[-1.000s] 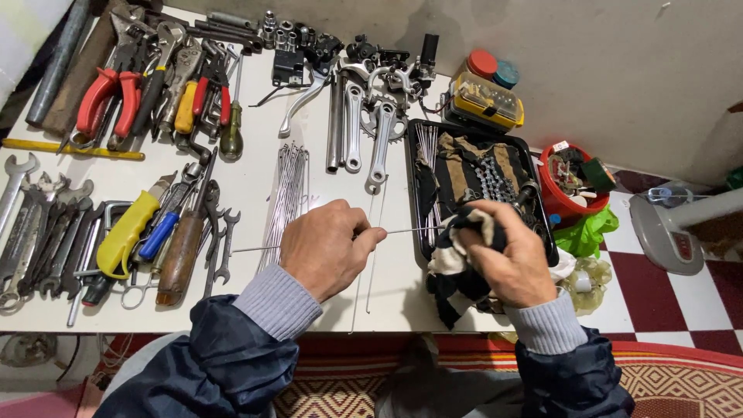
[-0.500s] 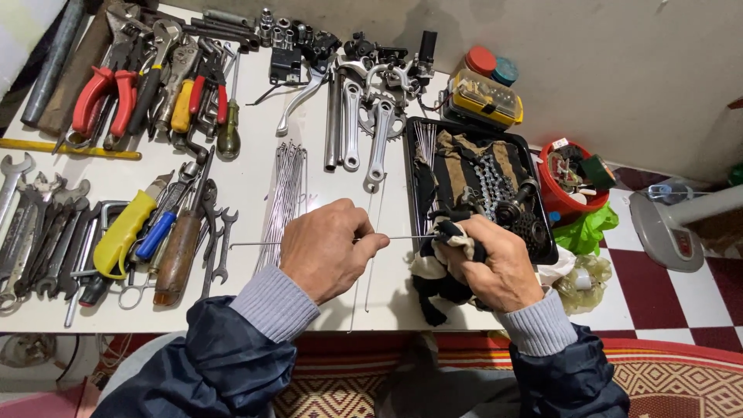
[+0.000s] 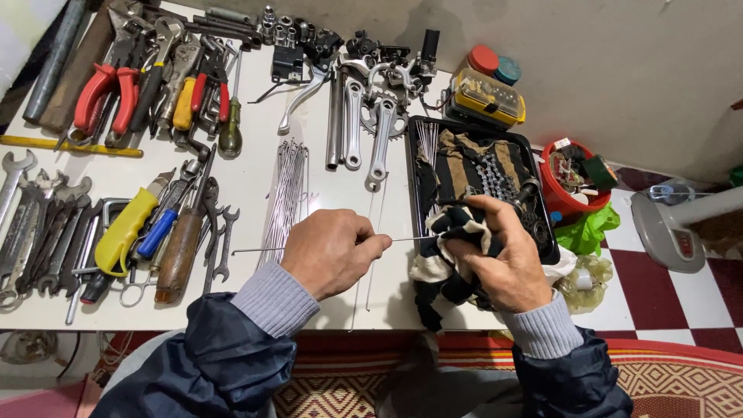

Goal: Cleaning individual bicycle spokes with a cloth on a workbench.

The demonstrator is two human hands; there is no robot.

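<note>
Wiping a thin spoke over the desk

The left hand (image 3: 334,251) pinches a metal spoke (image 3: 255,249) level above the white desk (image 3: 325,193); the right hand (image 3: 495,259) is clamped on a dark rag (image 3: 453,232) around its far end. Too much pull could bend the spoke or slip it free.

The spoke (image 3: 406,238) vanishes inside the left hand (image 3: 333,251) and again under the rag (image 3: 457,255) gripped by the right hand (image 3: 495,259). Left of the left hand, wrenches (image 3: 23,232) run off the edge. The tray (image 3: 542,193) contents beyond the right hand stay unclear.
</note>
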